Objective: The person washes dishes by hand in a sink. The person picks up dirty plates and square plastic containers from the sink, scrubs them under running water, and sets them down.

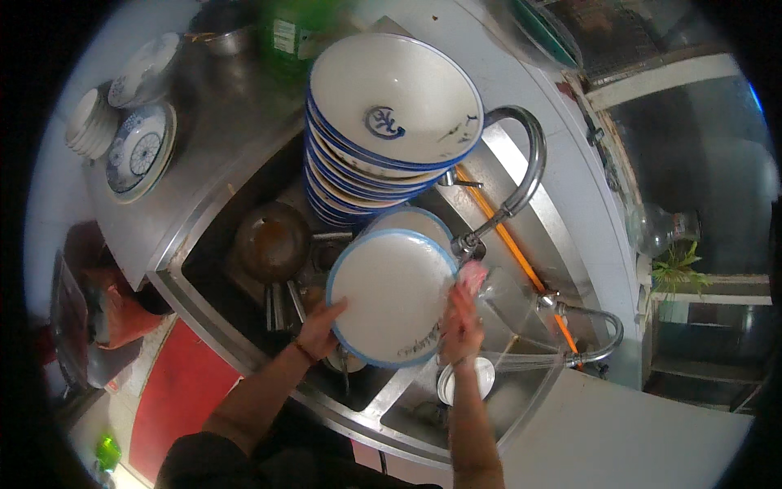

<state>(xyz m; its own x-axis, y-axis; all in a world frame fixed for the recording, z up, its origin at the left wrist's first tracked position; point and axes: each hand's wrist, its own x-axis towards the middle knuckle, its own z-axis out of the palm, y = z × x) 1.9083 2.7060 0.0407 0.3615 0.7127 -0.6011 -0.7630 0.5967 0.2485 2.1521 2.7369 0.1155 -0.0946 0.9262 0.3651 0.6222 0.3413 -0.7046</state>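
Note:
A round white plate with a light blue rim (391,299) is held over the divider of a steel double sink. My left hand (321,330) grips its left edge, thumb on the face. At its right edge is my right hand (462,327), slightly blurred, with a pink cloth (473,276) held at the fingertips. Just behind the held plate shows part of another blue-rimmed dish (415,218). A tall stack of blue-rimmed white bowls (391,91) rises beyond. Small white dishes (479,379) lie in the right basin, below my right wrist.
In the left basin sits a brown-stained metal pan or ladle (273,242). Two curved chrome faucets (534,153) stand behind the basins; water runs from the right one (602,351). Patterned plates (140,153) and stacked white bowls (91,125) stand on the left steel counter.

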